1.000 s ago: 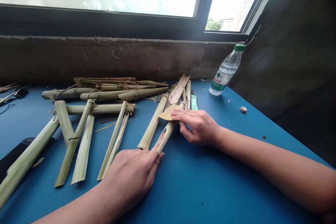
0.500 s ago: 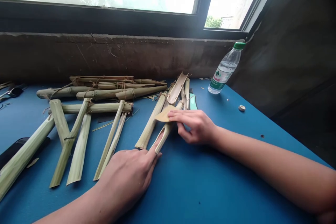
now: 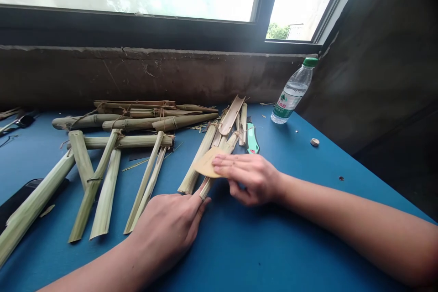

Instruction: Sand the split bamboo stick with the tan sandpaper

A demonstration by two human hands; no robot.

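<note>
Right grip point(image 3: 253, 179) flat on tan paper sheet point(image 3: 205, 163); left grip point(image 3: 167, 232) at near end of split bamboo stick point(image 3: 230, 145).
We find the sheet lying on the stick between both grips, right fingers together on top, thumb apart, nothing clamped. Left fingertips point(image 3: 201, 191) press the stick's end. We judge the stick light, stiff, splinter-prone, best held there; the sheet thin, soft.

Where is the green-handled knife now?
In the head view, the green-handled knife lies on the blue table, beside the tied bamboo strips, above the right hand.
</note>
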